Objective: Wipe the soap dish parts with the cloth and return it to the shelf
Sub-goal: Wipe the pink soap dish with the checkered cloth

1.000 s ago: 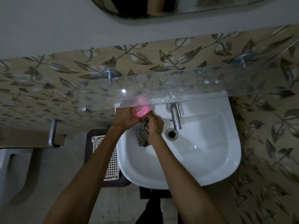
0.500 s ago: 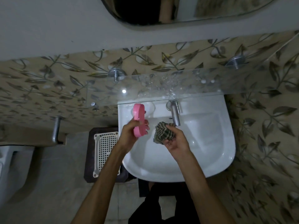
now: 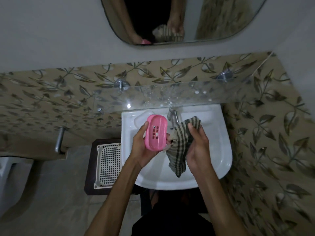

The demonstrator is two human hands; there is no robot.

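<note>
So the left hand [image 3: 143, 147] had the pink soap dish tray [image 3: 155, 132] pinched by its edges, held up over the sink [image 3: 219, 160], slotted face toward the camera. Right hand [image 3: 198, 147] gripped the striped cloth [image 3: 179, 147] bunched in its fingers, touching the tray's right edge. I'd say the trick was pushing a cloth corner into those slots and rim, turning the tray while wiping. The glass shelf [image 3: 221, 94] sat just above, waiting.
</note>
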